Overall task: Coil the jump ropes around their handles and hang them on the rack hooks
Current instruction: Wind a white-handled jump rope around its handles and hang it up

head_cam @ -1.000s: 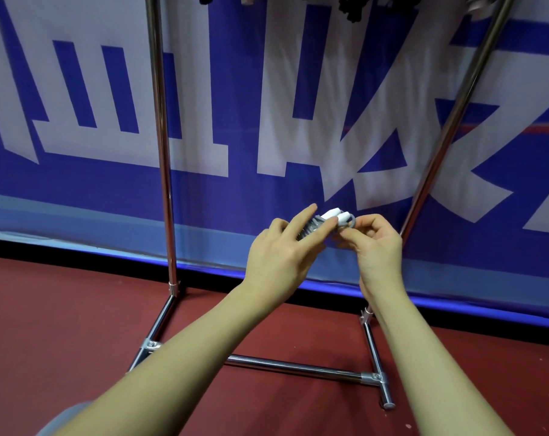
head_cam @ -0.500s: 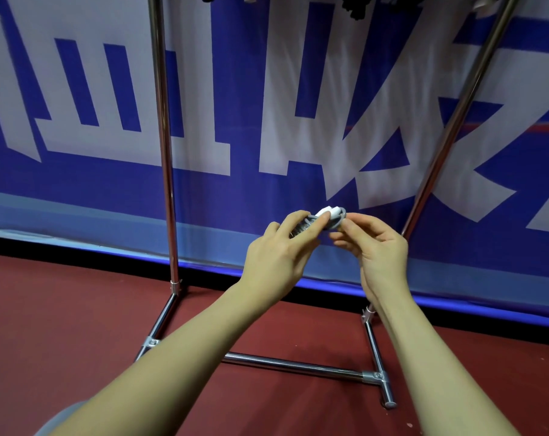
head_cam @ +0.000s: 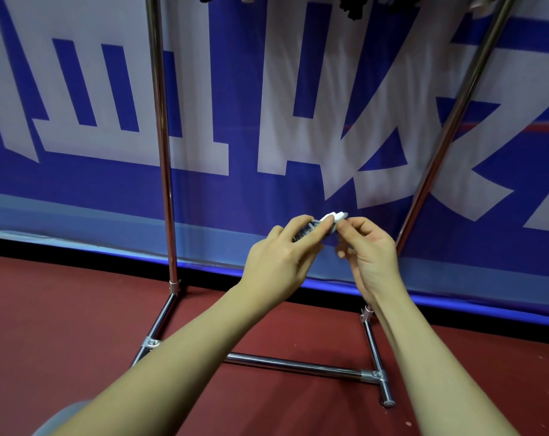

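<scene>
We are reaching two bare forearms forward, and two hands are meeting at one small bundle. Our left hand [head_cam: 278, 262] is curling its fingers around the grey coiled jump rope [head_cam: 325, 224], gripping it from the left. Our right hand [head_cam: 369, 251] is pinching the bundle's white end between thumb and forefinger, its other fingers loosely bent. The bundle is sitting in the air between the rack's [head_cam: 163, 152] two chrome uprights, above its one floor crossbar. Dark items [head_cam: 353, 7] are hanging at the rack's top edge; we cannot tell their number. Behind, one blue-and-white banner [head_cam: 78, 105] is standing above the red floor [head_cam: 47, 325].
</scene>
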